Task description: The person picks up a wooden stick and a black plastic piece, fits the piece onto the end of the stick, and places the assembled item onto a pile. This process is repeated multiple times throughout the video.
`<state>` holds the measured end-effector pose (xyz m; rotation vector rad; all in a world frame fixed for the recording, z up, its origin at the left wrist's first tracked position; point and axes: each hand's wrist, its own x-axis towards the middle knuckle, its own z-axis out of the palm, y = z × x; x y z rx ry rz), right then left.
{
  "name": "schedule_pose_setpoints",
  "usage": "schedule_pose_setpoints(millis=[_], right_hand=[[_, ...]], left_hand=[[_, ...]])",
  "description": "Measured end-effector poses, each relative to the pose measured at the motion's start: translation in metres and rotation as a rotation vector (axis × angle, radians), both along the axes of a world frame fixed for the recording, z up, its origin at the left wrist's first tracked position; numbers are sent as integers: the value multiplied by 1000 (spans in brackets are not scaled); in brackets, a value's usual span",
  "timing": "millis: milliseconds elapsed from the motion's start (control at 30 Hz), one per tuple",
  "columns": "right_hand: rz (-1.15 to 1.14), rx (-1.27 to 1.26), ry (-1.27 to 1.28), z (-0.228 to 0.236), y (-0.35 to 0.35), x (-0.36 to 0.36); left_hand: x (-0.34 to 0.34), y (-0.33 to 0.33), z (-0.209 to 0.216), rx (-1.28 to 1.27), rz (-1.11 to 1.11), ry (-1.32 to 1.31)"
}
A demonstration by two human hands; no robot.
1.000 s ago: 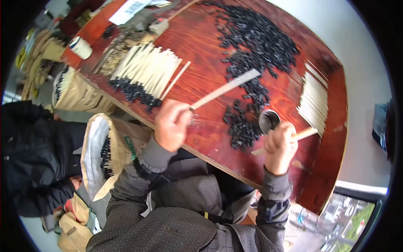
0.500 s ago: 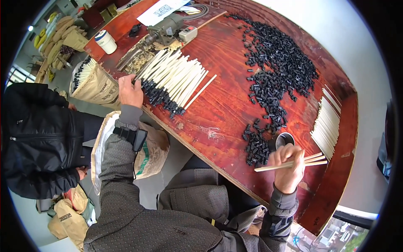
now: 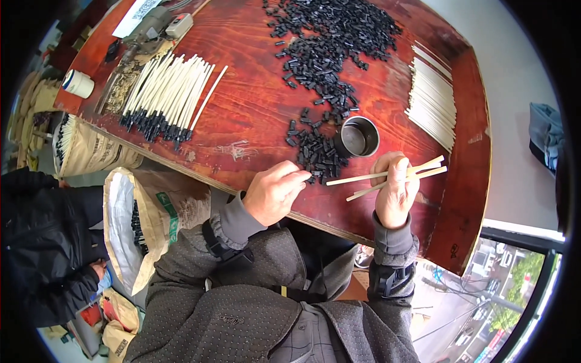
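Note:
My right hand (image 3: pixel 396 193) is closed around a few thin pale wooden sticks (image 3: pixel 357 178), which stick out on both sides of the fist. To its left, my left hand (image 3: pixel 275 193) has thumb and fingertips pinched together at the lower edge of a pile of small black plastic caps (image 3: pixel 318 151). Whether a cap is between those fingertips is too small to make out. A dark metal cup (image 3: pixel 360 136) stands beside the caps, just above my right hand. At the left lies a row of sticks with black ends (image 3: pixel 163 97). Plain pale sticks (image 3: pixel 433 100) lie along the right side.
The red wooden table (image 3: pixel 248 115) has a raised rim (image 3: pixel 475 103) at the right. A small motor machine (image 3: pixel 151 24) and a white jar (image 3: pixel 78 83) are at the far left. An open paper sack (image 3: pixel 187 199) stands below the front edge, near a person in a black jacket (image 3: pixel 48 236).
My left hand has moved right, from the row of black-ended sticks to the black caps. My right hand still holds its sticks. The view has shifted, sliding the table up and left.

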<state>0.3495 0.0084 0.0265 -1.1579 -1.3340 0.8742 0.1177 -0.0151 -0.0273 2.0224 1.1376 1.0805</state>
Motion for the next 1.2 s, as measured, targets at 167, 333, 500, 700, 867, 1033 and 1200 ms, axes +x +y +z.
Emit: schedule_pose_setpoints(millis=[167, 333, 500, 700, 867, 1033, 1200], right_hand=[[-54, 1, 97, 3, 2, 12], [-215, 144, 14, 12, 15, 17], [-324, 165, -317, 5, 38, 13], [-299, 169, -689, -7, 52, 11], [-251, 159, -43, 14, 39, 2], [-121, -53, 381, 27, 19, -23], [-83, -65, 449, 15, 17, -34]], left_hand=[[12, 2, -7, 101, -61, 184], [17, 4, -2, 88, -62, 180], [13, 5, 1, 4, -92, 245], [5, 8, -8, 60, -147, 211], [-3, 10, 13, -502, -24, -463], [-2, 9, 17, -749, -90, -986], [7, 4, 23, -789, -91, -1194]])
